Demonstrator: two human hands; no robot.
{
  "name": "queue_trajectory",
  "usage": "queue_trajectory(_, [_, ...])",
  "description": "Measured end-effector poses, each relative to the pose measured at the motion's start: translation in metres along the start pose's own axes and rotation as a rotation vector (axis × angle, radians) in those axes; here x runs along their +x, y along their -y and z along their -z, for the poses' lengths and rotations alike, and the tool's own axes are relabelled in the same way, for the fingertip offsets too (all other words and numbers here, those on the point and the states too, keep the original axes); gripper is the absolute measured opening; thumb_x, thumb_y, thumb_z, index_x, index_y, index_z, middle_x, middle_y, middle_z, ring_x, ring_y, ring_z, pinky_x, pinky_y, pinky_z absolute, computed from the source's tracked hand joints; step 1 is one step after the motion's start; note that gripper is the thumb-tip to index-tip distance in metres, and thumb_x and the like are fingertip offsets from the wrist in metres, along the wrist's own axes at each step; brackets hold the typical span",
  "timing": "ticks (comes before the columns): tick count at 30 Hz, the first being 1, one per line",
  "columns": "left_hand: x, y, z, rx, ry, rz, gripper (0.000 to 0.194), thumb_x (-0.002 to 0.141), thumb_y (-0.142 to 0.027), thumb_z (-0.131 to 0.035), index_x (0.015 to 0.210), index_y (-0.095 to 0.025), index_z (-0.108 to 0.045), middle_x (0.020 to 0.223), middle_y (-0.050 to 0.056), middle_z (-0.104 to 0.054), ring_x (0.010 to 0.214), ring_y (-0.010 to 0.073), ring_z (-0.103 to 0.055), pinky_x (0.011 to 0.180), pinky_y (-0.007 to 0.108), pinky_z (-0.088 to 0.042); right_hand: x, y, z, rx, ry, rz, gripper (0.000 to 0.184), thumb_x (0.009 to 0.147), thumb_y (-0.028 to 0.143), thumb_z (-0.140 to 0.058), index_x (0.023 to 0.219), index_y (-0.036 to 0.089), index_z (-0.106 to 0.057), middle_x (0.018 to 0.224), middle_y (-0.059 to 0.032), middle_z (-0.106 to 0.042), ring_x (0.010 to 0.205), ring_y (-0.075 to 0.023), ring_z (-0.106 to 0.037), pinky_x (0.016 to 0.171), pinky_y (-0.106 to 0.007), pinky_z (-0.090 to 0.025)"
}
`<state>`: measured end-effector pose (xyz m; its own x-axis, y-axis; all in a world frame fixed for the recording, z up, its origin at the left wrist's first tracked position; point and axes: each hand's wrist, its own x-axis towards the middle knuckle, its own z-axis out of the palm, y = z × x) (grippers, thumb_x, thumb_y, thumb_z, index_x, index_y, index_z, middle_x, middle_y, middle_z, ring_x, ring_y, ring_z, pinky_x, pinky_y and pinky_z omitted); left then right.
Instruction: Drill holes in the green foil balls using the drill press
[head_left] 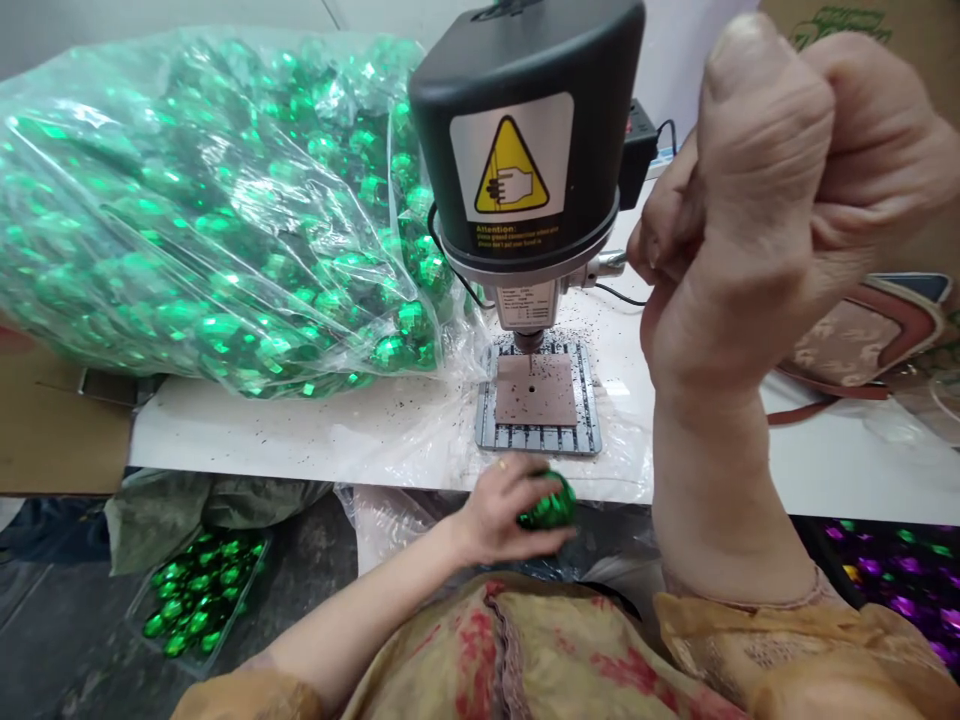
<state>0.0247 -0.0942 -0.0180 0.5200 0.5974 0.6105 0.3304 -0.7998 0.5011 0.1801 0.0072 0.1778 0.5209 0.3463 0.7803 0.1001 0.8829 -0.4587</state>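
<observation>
My left hand (504, 505) is closed around a shiny green faceted ball (551, 505) just below the front edge of the white table (300, 430). My right hand (757, 200) is raised close to the camera, fist wrapped on the metal lever (609, 264) of a small black bench drill (525, 150). Under the drill bit lies a brown square plate (536, 390) with a small hole, resting on a grey slotted base (538, 438).
A large clear plastic bag of green balls (210, 210) fills the table's left. A tray of more green balls (196, 595) sits on the floor at lower left. Purple shiny balls (900, 570) lie at lower right. A patterned bag (862, 340) rests right of the drill. Black shavings dot the table.
</observation>
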Motion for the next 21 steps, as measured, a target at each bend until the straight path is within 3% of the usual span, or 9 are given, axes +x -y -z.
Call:
queue_trajectory(3, [-0.025, -0.01, -0.003, 0.147, 0.191, -0.247, 0.036, 0.081, -0.051, -0.076, 0.107, -0.028, -0.065, 0.105, 0.01, -0.074, 0.079, 0.023, -0.069, 0.067, 0.037, -0.058, 0.0, 0.0, 0.001, -0.01, -0.016, -0.008, 0.056, 0.087, 0.044, -0.064, 0.057, 0.019, -0.024, 0.05, 0.005, -0.029, 0.045, -0.0025, -0.037, 0.054, -0.026, -0.025])
queue_trajectory(6, [-0.025, -0.004, 0.002, 0.217, 0.104, -0.344, 0.034, 0.085, -0.049, -0.071, 0.106, -0.024, -0.063, 0.106, 0.011, -0.073, 0.087, 0.0239, -0.07, 0.073, 0.037, -0.063, -0.001, -0.001, 0.003, -0.029, 0.012, -0.036, 0.055, 0.088, 0.042, -0.064, 0.057, 0.018, -0.025, 0.052, 0.0049, -0.029, 0.048, -0.0026, -0.038, 0.055, -0.025, -0.026])
queue_trajectory(9, [0.004, 0.019, 0.024, 0.352, 0.027, -0.227, 0.021, 0.093, -0.022, -0.057, 0.114, -0.02, -0.057, 0.11, 0.011, -0.072, 0.109, 0.0252, -0.068, 0.088, 0.042, -0.062, -0.001, -0.004, 0.005, 0.012, 0.026, -0.027, 0.048, 0.091, 0.028, -0.061, 0.058, 0.019, -0.028, 0.052, 0.0048, -0.029, 0.047, -0.0044, -0.037, 0.054, -0.026, -0.025])
queue_trajectory(12, [0.05, 0.052, 0.054, 0.487, 0.193, -0.028, 0.032, 0.091, -0.005, -0.041, 0.115, -0.018, -0.057, 0.111, 0.011, -0.07, 0.129, 0.0267, -0.059, 0.104, 0.047, -0.054, -0.001, -0.006, 0.006, 0.055, 0.032, -0.015, 0.045, 0.092, 0.021, -0.058, 0.056, 0.021, -0.029, 0.05, 0.0048, -0.029, 0.045, -0.0059, -0.036, 0.052, -0.028, -0.021])
queue_trajectory(17, [0.111, 0.092, 0.086, 0.887, 0.529, 0.128, 0.032, 0.089, 0.0, -0.04, 0.108, -0.014, -0.063, 0.105, 0.015, -0.068, 0.104, 0.0292, -0.065, 0.088, 0.044, -0.054, -0.002, -0.005, 0.007, 0.055, 0.045, -0.019, 0.05, 0.09, 0.022, -0.059, 0.052, 0.02, -0.026, 0.049, 0.0049, -0.029, 0.044, -0.0046, -0.035, 0.05, -0.028, -0.019])
queue_trajectory(21, [0.133, 0.102, 0.087, 1.109, 0.595, 0.237, 0.028, 0.089, -0.001, -0.043, 0.095, -0.01, -0.069, 0.092, 0.018, -0.069, 0.102, 0.0345, -0.063, 0.081, 0.043, -0.047, -0.004, -0.005, 0.007, 0.063, 0.026, -0.03, 0.052, 0.089, 0.02, -0.059, 0.052, 0.019, -0.024, 0.048, 0.0047, -0.027, 0.043, -0.0044, -0.035, 0.049, -0.029, -0.019])
